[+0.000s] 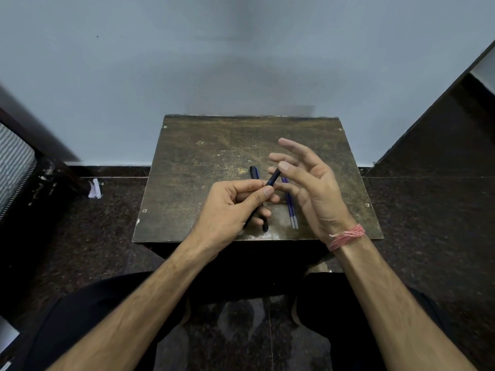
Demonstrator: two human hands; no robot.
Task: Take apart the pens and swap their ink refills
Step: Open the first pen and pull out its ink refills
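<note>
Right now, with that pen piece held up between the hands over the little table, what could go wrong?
Three likely slips. The dark pen barrel is pinched only at its ends by the left hand and right hand, so it may slip. The two blue refills lie loose near the table's front edge and could roll off. Lying side by side, they also look alike and may get mixed up.

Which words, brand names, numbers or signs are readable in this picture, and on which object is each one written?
None can be read.
Dark pen barrel held in the left hand: no print visible.
Second pen on the small table: any marking is too small to read.
Two blue refills: no legible print.
White paper scrap on the floor: blurred, unreadable.
</note>
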